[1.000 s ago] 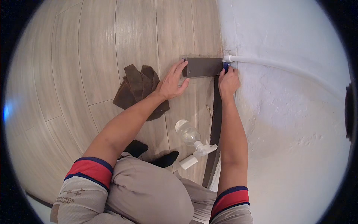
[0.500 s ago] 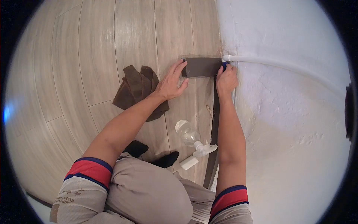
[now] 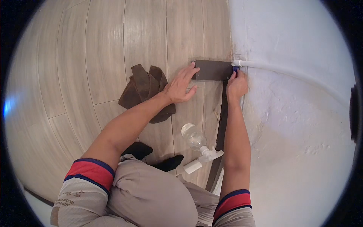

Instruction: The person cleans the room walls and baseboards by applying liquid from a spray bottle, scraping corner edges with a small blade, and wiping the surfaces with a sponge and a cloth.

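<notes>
**Two Hands, One Block**

Beside a white wall point(image 3: 295, 102), the right hand point(image 3: 238, 85) pinches one small blue piece point(image 3: 236, 69) at a dark block's point(image 3: 214, 70) end, near one pipe point(image 3: 276, 69); the left hand point(image 3: 181, 87), spread and ungripping, apparently steadies the block. One spray bottle point(image 3: 194, 139) and one brown cloth point(image 3: 145, 87) sit handily nearby.

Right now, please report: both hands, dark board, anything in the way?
Left hand open, at left end of dark board. Right hand pinching small blue item at board's right end. White pipe close by, maybe in the way.
</notes>
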`<state>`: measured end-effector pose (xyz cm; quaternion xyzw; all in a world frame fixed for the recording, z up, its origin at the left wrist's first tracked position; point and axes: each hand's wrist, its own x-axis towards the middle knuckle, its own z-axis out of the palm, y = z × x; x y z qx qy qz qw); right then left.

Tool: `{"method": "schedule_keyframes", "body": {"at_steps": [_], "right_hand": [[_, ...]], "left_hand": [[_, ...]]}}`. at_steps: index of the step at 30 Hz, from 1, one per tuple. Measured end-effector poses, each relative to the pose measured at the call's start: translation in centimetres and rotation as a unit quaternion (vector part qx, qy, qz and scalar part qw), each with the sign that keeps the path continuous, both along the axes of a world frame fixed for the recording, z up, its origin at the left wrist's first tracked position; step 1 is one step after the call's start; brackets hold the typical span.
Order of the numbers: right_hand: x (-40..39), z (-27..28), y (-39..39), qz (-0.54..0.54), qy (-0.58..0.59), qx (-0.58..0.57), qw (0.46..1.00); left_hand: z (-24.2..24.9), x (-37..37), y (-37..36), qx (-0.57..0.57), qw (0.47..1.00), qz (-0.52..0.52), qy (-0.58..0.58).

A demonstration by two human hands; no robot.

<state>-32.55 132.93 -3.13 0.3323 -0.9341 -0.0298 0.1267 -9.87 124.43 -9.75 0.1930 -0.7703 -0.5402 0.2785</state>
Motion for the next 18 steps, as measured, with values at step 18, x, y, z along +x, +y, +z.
{"method": "schedule_keyframes", "body": {"at_steps": [18], "right_hand": [[6.9, 4.0, 2.0, 0.133, -0.108, -0.003, 0.985]], "left_hand": [[0.3, -0.7, 0.4, 0.051, 0.998, 0.045, -0.016]]}}
